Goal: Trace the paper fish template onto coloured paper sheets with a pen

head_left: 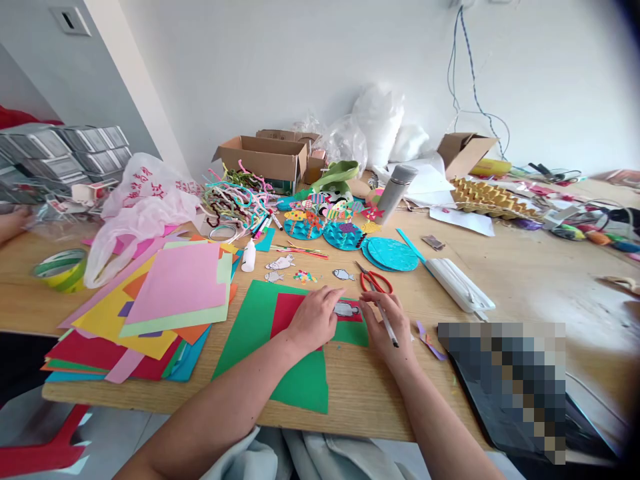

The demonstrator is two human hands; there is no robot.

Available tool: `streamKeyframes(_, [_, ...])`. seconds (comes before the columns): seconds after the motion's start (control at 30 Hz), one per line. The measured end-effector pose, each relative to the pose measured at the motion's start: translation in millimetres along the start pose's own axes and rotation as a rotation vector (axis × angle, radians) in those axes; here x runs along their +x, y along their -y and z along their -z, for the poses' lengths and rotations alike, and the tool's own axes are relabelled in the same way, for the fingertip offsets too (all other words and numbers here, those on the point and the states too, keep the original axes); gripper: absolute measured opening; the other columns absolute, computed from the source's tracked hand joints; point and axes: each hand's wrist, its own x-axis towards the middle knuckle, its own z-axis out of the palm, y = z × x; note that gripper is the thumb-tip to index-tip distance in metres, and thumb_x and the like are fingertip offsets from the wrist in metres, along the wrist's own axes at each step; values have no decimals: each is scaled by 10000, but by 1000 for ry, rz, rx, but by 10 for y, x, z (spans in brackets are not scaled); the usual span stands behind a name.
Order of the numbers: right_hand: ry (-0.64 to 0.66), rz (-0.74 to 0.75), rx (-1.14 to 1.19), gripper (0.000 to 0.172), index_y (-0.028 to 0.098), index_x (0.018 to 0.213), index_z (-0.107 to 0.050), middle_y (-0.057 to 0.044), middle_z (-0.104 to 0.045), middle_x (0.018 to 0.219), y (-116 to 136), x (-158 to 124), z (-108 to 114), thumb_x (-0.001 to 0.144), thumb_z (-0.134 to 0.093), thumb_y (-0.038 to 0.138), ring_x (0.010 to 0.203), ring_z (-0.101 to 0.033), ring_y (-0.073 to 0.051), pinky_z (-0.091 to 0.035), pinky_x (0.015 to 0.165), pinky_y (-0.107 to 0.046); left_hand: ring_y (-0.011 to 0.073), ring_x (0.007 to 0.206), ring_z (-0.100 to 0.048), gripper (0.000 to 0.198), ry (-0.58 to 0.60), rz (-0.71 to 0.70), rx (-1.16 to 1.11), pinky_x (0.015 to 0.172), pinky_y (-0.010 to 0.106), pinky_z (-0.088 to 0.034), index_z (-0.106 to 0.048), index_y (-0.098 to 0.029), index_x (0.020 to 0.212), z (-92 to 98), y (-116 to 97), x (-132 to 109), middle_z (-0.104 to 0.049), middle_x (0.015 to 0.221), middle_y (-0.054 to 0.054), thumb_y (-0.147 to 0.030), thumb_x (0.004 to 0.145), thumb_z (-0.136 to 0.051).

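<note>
My right hand is closed around a pen, which slants across the fingers. My left hand lies on a red paper sheet, its fingers stretched toward a small grey fish cutout. That cutout rests on the red sheet, between my two hands. Beneath the red sheet is a larger green paper sheet. Just past my right hand lie red-handled scissors. More paper fish and a little heap of coloured bits sit beyond my left hand.
Stacked coloured paper, a tape roll and a white glue bottle are on the left. Blue discs, a grey bottle and a white power strip stand beyond and right. A dark pixelated device is near right.
</note>
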Motion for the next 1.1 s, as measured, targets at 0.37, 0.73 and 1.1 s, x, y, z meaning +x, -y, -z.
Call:
streamKeyframes(0.37, [184, 107, -91, 199, 260, 1002, -634, -79, -658, 992, -98, -21, -52, 852, -564, 371, 1009, -568, -278, -487, 859, -450, 209, 948, -504, 96, -52, 138, 236, 877, 359, -449, -625, -175, 767, 71, 48, 14, -558, 911, 48, -251, 816, -659])
streamKeyframes(0.73, [247, 159, -154, 200, 214, 1024, -608, -96, -665, 932, 23, 8, -35, 882, -531, 332, 942, -550, -268, -472, 811, -421, 210, 937, -539, 74, 47, 148, 326, 832, 345, -465, -622, -174, 823, 24, -12, -4, -569, 946, 57, -245, 827, -644])
streamKeyframes(1.1, [256, 155, -181, 211, 194, 1059, -575, -105, -634, 955, -15, 3, -88, 867, -533, 271, 969, -524, -283, -454, 844, -449, 232, 959, -547, 123, 41, 173, 333, 806, 356, -456, -547, -178, 868, 13, -31, 3, -575, 966, 66, -235, 819, -644])
